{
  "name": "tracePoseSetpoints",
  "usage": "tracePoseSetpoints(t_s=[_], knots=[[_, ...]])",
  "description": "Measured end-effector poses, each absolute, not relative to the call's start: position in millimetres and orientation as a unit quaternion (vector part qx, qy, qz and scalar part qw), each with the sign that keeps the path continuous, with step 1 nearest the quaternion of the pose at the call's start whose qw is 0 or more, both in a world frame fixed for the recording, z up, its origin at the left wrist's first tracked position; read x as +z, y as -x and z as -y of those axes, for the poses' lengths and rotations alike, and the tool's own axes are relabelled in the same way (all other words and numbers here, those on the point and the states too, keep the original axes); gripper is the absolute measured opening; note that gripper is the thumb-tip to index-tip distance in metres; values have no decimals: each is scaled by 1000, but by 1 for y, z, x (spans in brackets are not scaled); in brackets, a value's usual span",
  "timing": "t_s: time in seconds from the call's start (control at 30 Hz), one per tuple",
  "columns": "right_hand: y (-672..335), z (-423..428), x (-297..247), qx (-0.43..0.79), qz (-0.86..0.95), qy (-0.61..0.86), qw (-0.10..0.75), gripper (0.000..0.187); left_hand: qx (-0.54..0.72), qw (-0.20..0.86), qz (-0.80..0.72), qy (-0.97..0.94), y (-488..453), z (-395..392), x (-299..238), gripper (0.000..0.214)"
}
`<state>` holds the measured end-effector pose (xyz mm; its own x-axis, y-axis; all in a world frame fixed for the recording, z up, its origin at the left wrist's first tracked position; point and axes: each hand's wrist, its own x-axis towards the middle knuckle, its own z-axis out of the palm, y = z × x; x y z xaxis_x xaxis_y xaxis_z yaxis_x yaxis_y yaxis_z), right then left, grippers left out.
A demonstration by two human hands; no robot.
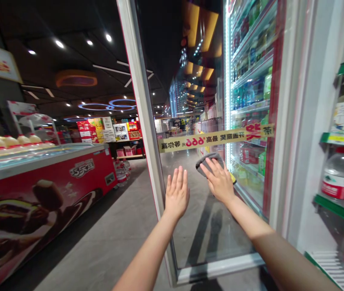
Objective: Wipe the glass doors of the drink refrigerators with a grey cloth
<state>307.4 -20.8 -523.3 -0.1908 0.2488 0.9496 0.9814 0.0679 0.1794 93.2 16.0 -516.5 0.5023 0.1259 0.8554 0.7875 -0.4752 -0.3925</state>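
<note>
Left hand [177, 195] upright, right hand [220, 182] tilted left, forearms [154, 248] outstretched

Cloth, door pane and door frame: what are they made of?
Gray cloth: fabric, perhaps microfiber; matte, soft-looking edge.
Door pane: clear and glossy, probably glass, though clear plastic can't be ruled out; the sticker on it reads mirrored, as if seen from behind.
Door frame: smooth, pale gray, low sheen; aluminum or plastic, can't tell.
</note>
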Motion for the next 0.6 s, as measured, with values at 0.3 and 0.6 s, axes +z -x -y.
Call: tracePoseSetpoints(t_s=[0.3,0.6], knots=[[-323,41,-543,-477,624,474,399,63,-440,411,289,745,-110,8,-530,83],[-326,51,-549,-485,554,443,511,71,-442,437,245,744,-118,30,-520,78]])
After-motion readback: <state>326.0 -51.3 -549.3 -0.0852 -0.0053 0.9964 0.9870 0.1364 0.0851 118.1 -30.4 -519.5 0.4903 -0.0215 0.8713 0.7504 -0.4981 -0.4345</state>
